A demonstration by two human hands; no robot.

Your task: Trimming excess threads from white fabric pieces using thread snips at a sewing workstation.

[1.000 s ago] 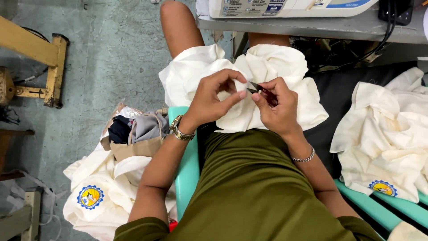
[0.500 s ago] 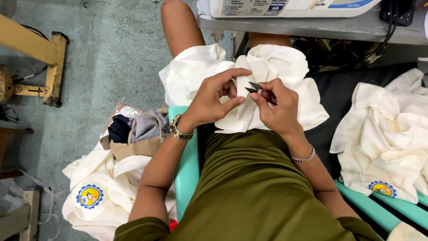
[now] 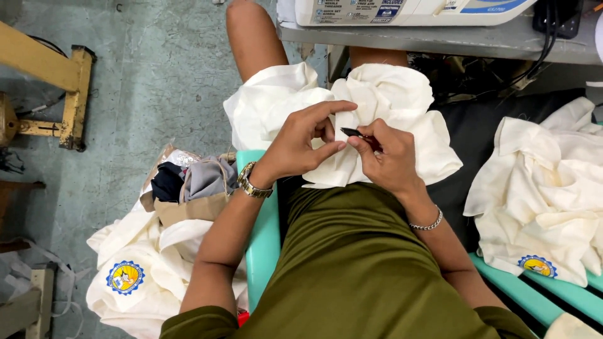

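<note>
**Technician A:** Grey-green concrete floor (image 3: 157,81) is seen on the left, with a yellow wooden frame (image 3: 59,75) at its upper left edge. What is carried on the lap?

**Technician B:** A cream garment (image 3: 389,100) is bunched across the knees, against the front edge of the grey machine table (image 3: 452,41), on which a white sewing machine (image 3: 408,9) is mounted. The garment is worked at its near middle.

**Technician A:** State of the left hand?

**Technician B:** The left hand (image 3: 298,147) is closed on the garment; a fold of cloth is pinched between thumb and fingers. A metal wristwatch (image 3: 251,183) is worn on that wrist.

**Technician A:** And the right hand?

**Technician B:** The right hand (image 3: 389,157) is closed around a small dark tool (image 3: 353,132), the tip of which is laid against the pinched fold. The kind of tool cannot be told. A chain bracelet (image 3: 427,223) is worn on the wrist.

**Technician A:** Surroundings?

**Technician B:** A teal bench (image 3: 264,238) is occupied by the person. More cream garments (image 3: 553,201) are heaped on its right end. A brown paper bag (image 3: 188,204) of dark and grey cloth is set on a further cream pile (image 3: 144,270) on the floor, just beside the left edge.
</note>
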